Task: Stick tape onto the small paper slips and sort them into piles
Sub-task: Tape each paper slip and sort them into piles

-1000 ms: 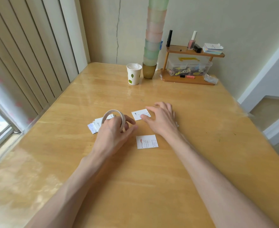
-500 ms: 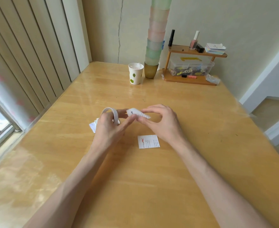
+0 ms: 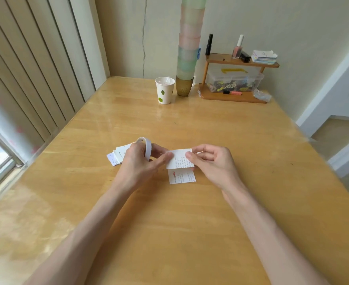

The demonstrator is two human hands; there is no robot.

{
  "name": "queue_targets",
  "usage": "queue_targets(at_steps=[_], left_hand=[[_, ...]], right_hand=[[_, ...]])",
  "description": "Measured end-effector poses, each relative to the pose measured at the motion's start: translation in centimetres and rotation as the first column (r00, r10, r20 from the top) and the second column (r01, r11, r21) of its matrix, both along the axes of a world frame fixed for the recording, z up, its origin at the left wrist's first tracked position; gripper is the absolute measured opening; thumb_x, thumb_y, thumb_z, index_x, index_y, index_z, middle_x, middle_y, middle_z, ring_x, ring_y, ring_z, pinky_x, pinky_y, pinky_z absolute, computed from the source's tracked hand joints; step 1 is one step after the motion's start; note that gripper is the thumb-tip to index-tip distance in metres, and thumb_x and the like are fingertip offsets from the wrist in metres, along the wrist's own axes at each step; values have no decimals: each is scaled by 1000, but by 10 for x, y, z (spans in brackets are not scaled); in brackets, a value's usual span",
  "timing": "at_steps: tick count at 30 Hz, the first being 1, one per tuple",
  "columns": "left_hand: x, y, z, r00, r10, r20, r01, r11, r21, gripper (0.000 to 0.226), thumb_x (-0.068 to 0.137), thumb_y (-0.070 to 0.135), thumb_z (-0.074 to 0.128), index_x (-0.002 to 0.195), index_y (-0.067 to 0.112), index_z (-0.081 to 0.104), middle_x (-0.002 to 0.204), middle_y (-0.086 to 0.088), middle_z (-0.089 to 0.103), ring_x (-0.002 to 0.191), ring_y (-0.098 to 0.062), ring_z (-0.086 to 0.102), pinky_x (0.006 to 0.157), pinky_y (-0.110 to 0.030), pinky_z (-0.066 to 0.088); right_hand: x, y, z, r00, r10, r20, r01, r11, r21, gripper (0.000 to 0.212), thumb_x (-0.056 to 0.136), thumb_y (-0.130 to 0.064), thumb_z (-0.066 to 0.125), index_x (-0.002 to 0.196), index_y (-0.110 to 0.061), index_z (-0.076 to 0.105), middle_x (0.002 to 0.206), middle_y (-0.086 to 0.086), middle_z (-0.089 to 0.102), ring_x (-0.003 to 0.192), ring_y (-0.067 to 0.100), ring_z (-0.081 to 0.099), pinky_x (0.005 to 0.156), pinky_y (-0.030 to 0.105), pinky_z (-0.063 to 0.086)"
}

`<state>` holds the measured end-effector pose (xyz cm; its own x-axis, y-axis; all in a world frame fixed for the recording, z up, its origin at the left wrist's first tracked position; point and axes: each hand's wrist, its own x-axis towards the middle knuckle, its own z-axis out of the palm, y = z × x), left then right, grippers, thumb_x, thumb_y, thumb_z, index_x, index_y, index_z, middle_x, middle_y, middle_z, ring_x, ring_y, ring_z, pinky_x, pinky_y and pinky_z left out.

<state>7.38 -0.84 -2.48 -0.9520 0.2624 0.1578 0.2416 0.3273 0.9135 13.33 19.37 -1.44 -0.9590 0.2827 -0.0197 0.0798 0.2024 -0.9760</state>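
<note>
The left hand (image 3: pixel 140 165) is curled round a white tape roll (image 3: pixel 147 147), which stands on edge above the knuckles; its thumb reaches right and touches the left edge of a paper slip (image 3: pixel 179 159). The right hand (image 3: pixel 212 165) pinches the right edge of that paper slip between thumb and forefinger, the other fingers folded loosely behind. The slip is held between the two hands just above the desk (image 3: pixel 169 233), printed side toward the camera.

A second slip (image 3: pixel 181 176) lies flat on the desk directly below the held one, its top edge covered by it. A pile of slips (image 3: pixel 117 156) lies left of the left hand, partly hidden behind the fingers and the roll, so the number cannot be told. Whether a strip of tape runs from the roll to the held slip is too fine to make out. The print on the slips is unreadable.

At the far edge stand a paper cup (image 3: pixel 165 90) and a stack of cups (image 3: pixel 188 50), whose top is cut off by the frame.
</note>
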Motion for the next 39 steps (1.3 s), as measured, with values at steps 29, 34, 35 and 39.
queue_targets(at_steps=[29, 34, 35, 39], left_hand=[[-9, -8, -6, 985, 101, -138, -119, 985, -127, 9, 94, 28, 73, 99, 23, 79, 84, 16, 70, 51, -1, 52, 52, -11, 38], [-9, -9, -6, 986, 72, -148, -95, 983, -155, 8, 91, 27, 77, 98, 22, 78, 84, 17, 70, 53, -3, 55, 56, -12, 40], [-9, -8, -6, 986, 71, -150, -95, 983, -157, 8, 91, 27, 78, 97, 23, 78, 83, 18, 70, 54, -4, 56, 56, -13, 40], [-8, -9, -7, 986, 65, -152, -90, 982, -167, 7, 90, 28, 79, 96, 25, 77, 82, 20, 69, 56, -5, 58, 57, -14, 42]], right_hand=[[1, -1, -16, 992, -28, 121, -4, 966, 260, 13, 89, -28, 82, 93, -24, 70, 72, -8, 76, 58, 3, 64, 63, 23, 50], [0, -1, -16, 990, -41, 132, 4, 963, 269, 13, 89, -30, 82, 94, -26, 71, 74, -8, 76, 62, 3, 66, 65, 24, 53], [0, -1, -17, 990, -43, 134, 5, 962, 273, 13, 88, -30, 82, 94, -26, 70, 74, -9, 76, 62, 3, 66, 63, 22, 52], [-1, -2, -17, 990, -46, 136, 5, 958, 286, 13, 89, -30, 82, 93, -26, 70, 73, -10, 76, 61, 1, 65, 56, 13, 48]])
